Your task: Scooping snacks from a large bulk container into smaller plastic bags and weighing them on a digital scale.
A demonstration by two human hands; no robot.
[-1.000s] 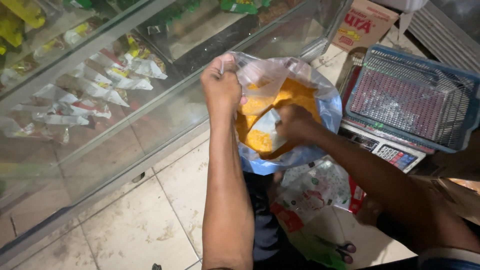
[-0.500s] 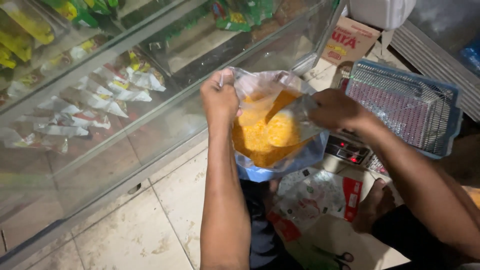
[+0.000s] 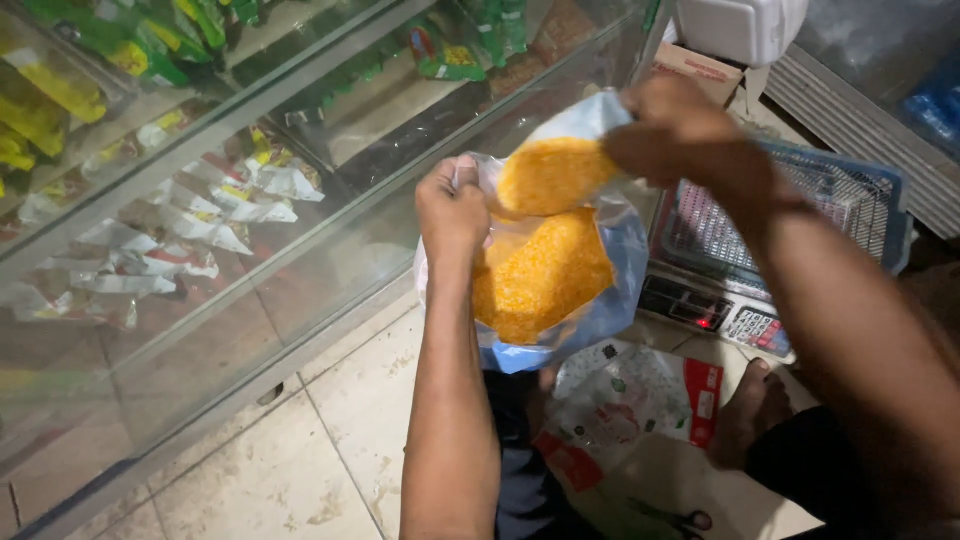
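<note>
My left hand [image 3: 452, 210] grips the rim of a large clear plastic bag [image 3: 585, 315] that holds yellow-orange crumbs [image 3: 540, 280]. My right hand [image 3: 672, 130] is raised over the bag's mouth and holds a small clear pouch [image 3: 552, 172] filled with the same yellow crumbs. The pouch hangs just above the crumbs in the big bag. Both hands are closed.
A glass display case [image 3: 200, 220] with packaged snacks stands at the left. A digital scale [image 3: 715, 310] carrying a blue mesh basket [image 3: 850, 215] sits at the right. A printed plastic bag [image 3: 640, 400] and scissors [image 3: 680, 520] lie on the tiled floor [image 3: 300, 470]. My foot [image 3: 745, 415] rests beside them.
My right hand came out of the big bag and rose toward the upper right, lifting a small pouch of crumbs. My left hand kept hold of the bag's rim.
</note>
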